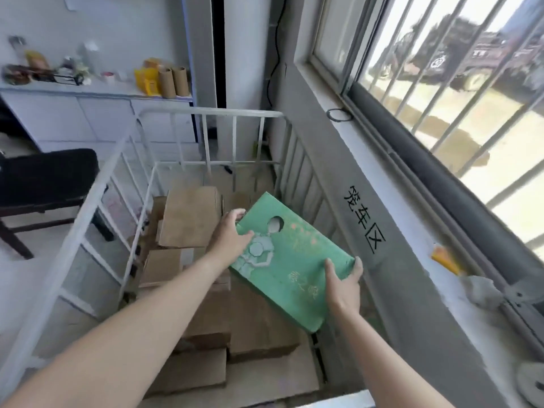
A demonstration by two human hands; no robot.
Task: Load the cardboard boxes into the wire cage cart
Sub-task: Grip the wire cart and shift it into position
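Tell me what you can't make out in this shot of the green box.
Head view only:
- Brown cardboard boxes under the green box: partly hidden by it and the left hand.
- Gold print on the green box: blurred, unreadable.
- Items on the white counter: blurred, too small.
- Wire cage cart, near end: cut off by the bottom edge.

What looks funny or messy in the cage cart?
The brown boxes in the wire cart lie jumbled at different angles, not in a neat stack. The green box, the only one that colour, is tilted above them, held by the left hand and right hand. Nothing looks spilled.
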